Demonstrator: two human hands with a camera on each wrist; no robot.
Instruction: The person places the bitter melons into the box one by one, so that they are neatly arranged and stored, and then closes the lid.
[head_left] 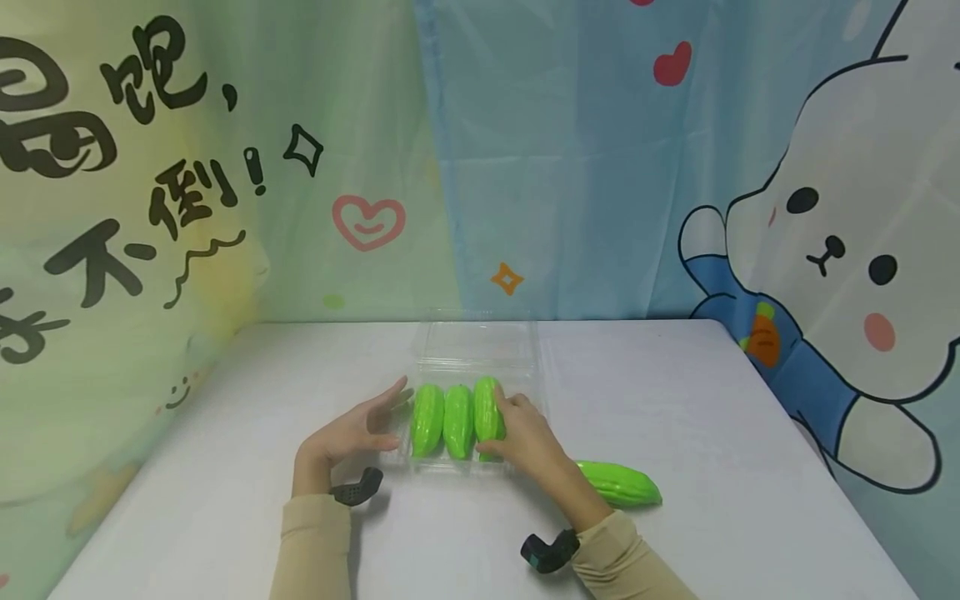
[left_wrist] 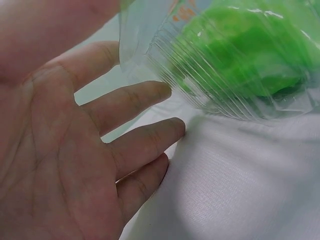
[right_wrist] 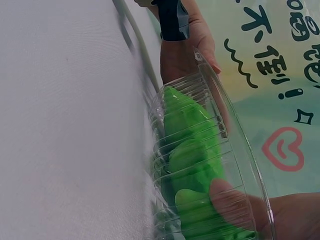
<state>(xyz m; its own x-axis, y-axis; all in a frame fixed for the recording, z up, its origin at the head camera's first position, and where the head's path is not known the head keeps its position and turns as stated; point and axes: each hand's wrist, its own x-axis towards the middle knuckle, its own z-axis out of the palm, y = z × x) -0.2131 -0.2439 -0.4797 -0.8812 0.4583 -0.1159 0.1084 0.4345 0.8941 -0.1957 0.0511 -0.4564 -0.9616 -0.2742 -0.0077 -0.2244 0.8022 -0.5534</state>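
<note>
Green gourds, three side by side, take up my head view: left gourd, middle gourd and right gourd. All three are glossy, bright lime-green and plump, narrowing towards their ends, with lengthwise ridges. They sit in the base of a clear box, well in from the desk's left and right edges and towards its far edge. From the wrist cameras I make out fine ribs moulded into its thin, hard-looking, see-through wall. Its clear lid lies back, reaching as far as the desk's far edge.

Left and middle gourds run nearly parallel, their long axes pointing from near edge to far edge; the right one leans a little. A fourth gourd rests outside the box, on the white surface of the desk, right of the box and closer to the near edge. Its long axis runs crosswise, one tapered end towards the right edge, the other hidden behind the forearm.

My right hand has thumb and fingers closed around the right gourd. My left hand holds nothing: its fingers are spread and fairly straight beside the box's left wall, and I cannot tell whether they touch it.
</note>
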